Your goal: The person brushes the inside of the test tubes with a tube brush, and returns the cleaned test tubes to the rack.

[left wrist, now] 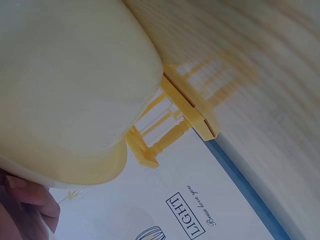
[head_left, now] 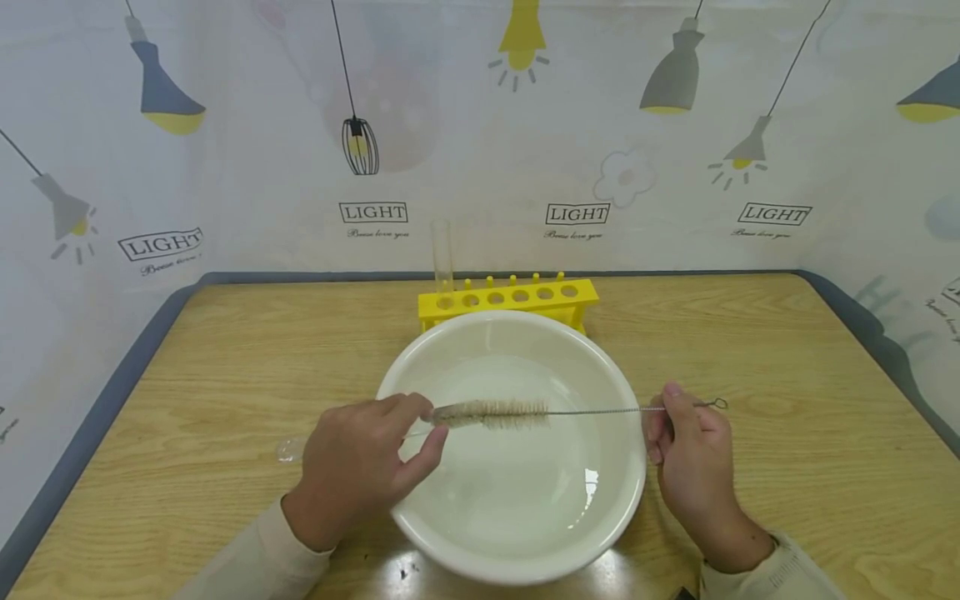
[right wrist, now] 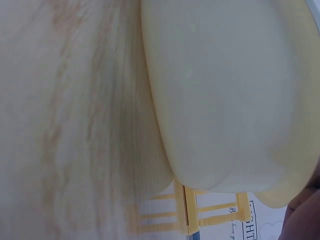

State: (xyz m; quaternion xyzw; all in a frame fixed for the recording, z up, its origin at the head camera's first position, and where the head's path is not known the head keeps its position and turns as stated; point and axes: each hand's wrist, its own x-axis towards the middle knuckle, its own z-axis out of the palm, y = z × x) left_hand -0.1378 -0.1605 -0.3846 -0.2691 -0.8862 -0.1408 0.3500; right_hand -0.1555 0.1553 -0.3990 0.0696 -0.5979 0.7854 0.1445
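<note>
My left hand (head_left: 360, 450) grips a clear test tube (head_left: 290, 450), whose rounded end shows beyond the hand on the left. Its middle is hidden by the hand. A test tube brush (head_left: 510, 412) with pale bristles lies level above the white basin (head_left: 630, 467). The brush's tip is by the left thumb and fingertips; I cannot tell how far it sits inside the tube. My right hand (head_left: 693, 454) pinches the brush's twisted wire handle near its looped end, beside the basin's right rim. In both wrist views the basin wall fills much of the picture.
A yellow test tube rack (head_left: 510, 300) stands just behind the basin, with a clear test tube (head_left: 442, 258) upright in its leftmost hole. Light glints inside the basin. The wooden table (head_left: 780, 358) ends at a patterned backdrop (head_left: 480, 167).
</note>
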